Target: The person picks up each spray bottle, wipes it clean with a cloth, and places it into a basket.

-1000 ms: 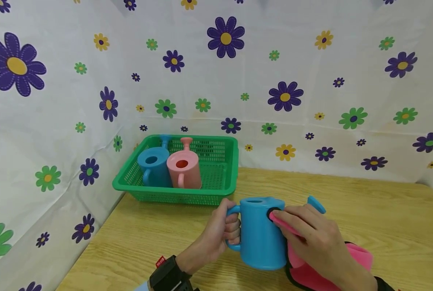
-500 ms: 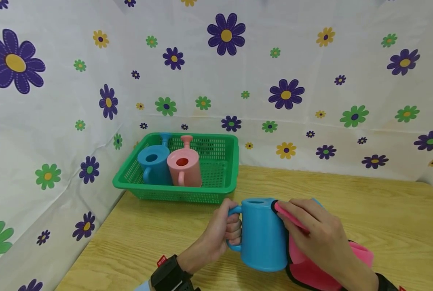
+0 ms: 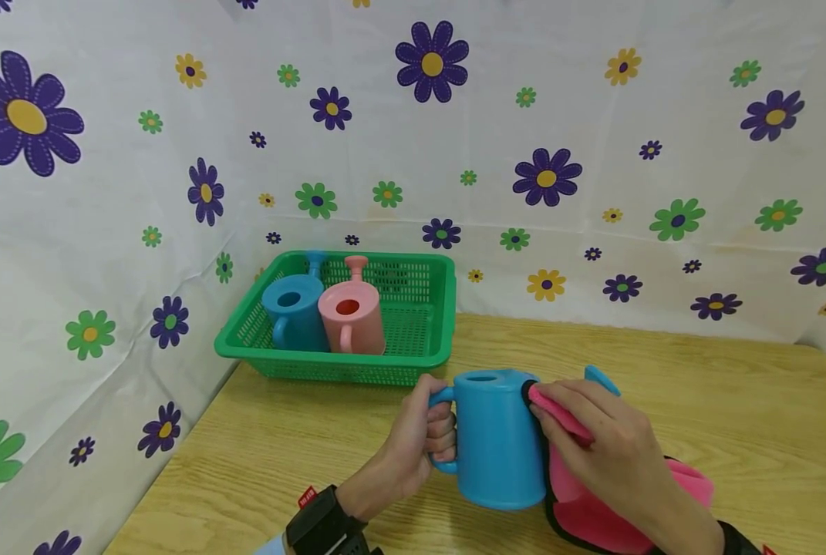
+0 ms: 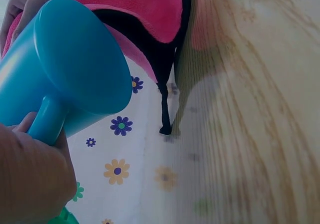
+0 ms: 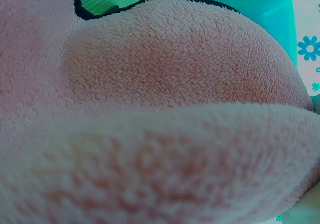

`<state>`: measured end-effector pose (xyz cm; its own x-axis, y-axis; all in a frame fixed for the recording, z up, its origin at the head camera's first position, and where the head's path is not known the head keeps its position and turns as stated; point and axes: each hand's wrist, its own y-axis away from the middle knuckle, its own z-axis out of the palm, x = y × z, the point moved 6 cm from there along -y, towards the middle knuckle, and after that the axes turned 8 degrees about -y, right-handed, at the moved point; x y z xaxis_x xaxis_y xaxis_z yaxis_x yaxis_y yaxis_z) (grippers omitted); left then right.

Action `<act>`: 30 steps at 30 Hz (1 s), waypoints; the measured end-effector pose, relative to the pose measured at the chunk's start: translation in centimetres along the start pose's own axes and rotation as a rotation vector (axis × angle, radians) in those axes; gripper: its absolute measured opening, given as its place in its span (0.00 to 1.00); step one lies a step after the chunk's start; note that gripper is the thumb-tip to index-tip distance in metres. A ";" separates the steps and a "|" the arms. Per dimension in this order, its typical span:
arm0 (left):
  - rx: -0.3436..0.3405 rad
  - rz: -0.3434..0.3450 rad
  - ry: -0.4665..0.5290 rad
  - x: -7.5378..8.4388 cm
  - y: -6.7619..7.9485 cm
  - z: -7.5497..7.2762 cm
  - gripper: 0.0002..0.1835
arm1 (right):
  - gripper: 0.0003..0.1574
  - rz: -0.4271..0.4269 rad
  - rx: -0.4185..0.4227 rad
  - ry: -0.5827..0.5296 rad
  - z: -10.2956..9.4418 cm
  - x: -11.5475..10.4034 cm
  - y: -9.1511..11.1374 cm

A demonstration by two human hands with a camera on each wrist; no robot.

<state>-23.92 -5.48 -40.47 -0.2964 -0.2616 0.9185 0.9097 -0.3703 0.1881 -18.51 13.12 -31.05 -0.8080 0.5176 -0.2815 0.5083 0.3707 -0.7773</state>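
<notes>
A blue watering can (image 3: 499,447) is held upright just above the wooden table. My left hand (image 3: 413,451) grips its handle, fingers curled round it. Against the can's upper right side, my right hand (image 3: 607,447) pinches a pink cloth (image 3: 600,516) with a black border, which hangs down beside the can. The tip of the can's spout (image 3: 601,379) shows behind my right fingers; the rest of the spout is hidden. In the left wrist view the can's underside (image 4: 82,54) faces the camera. Fuzzy cloth (image 5: 175,59) fills most of the right wrist view.
At the back left of the wooden table (image 3: 732,401) stands a green basket (image 3: 413,362). Inside it are another blue watering can (image 3: 295,316) and a pink watering can (image 3: 353,324), side by side. A white flower-print sheet (image 3: 489,154) hangs behind and at the left.
The right hand and cloth have shifted slightly along the can's upper right side. The can has moved a little, and the spout tip went out of sight then reappeared. The left hand keeps its grip.
</notes>
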 end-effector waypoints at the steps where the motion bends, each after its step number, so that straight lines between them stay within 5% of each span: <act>1: 0.001 -0.001 0.000 0.0 0.0 0.0 0.26 | 0.38 0.007 -0.009 0.000 0.0 0.0 0.0; 13: 0.048 0.028 0.019 0.8 0.0 -0.5 0.26 | 0.28 -0.053 -0.066 -0.071 0.4 -0.3 0.3; 30: 0.110 0.216 0.076 4.9 0.6 -2.5 0.25 | 0.26 -0.185 -0.141 -0.184 1.6 -1.3 1.0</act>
<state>-25.53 -9.22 -36.74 -0.1090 -0.3920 0.9135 0.9793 -0.2000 0.0310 -17.46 11.58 -32.38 -0.9248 0.2871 -0.2494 0.3730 0.5564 -0.7425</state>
